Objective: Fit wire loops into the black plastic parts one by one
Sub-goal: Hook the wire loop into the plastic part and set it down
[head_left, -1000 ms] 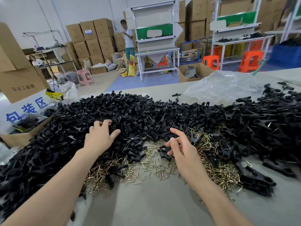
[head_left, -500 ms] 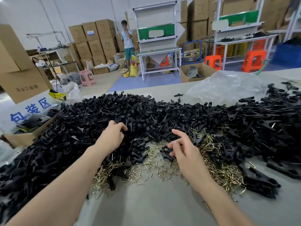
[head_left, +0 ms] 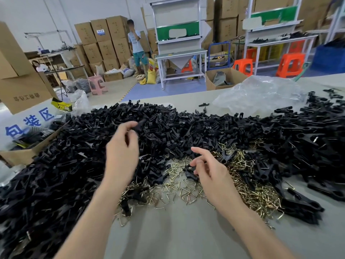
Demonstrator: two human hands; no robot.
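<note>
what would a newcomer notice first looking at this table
The huge heap of black plastic parts sprawling across the table grabs the eye first. Next comes the glinting patch of brass-coloured wire loops at its near edge, between the two bare hands: the left hand hovers blurred over the heap, the right hand pinches a black part above the loops.

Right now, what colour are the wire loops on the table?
Shiny brass-gold wire loops, clearest in the head view, beside the black plastic parts.
</note>
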